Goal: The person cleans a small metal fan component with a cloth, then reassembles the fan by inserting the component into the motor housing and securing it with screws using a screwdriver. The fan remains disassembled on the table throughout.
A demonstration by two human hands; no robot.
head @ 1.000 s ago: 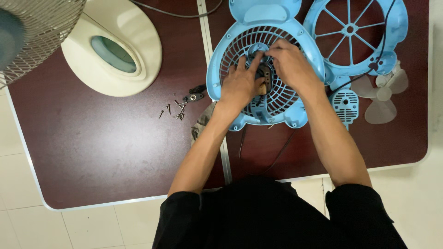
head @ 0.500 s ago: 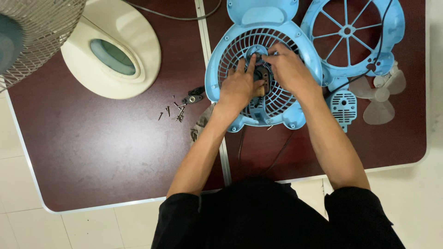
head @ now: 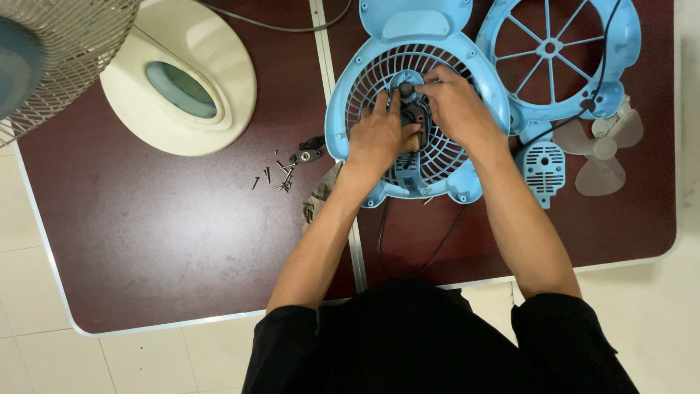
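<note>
On the dark table (head: 146,241), both hands stay on the light-blue fan grille (head: 364,87), barely shifted from a moment ago; the left hand (head: 379,135) lies flat, fingers spread, gripping nothing; the right hand (head: 456,102) pinches the small dark motor hub (head: 405,89) at its centre; loose screws (head: 277,175) lie well apart to the left.

The middle of the light blue fan grille (head: 415,109) is covered by the left hand (head: 379,135) and the right hand (head: 456,106), so the dark motor part (head: 414,117) is seen only in a narrow strip between them. Whether it is gripped by the fingers (head: 397,98) cannot be told. The wire-guarded standing fan (head: 44,51) is cut off by the top and left edges. The small screws (head: 281,175) are too small to be counted. The surface (head: 146,248) is cut off at the top edge.
</note>
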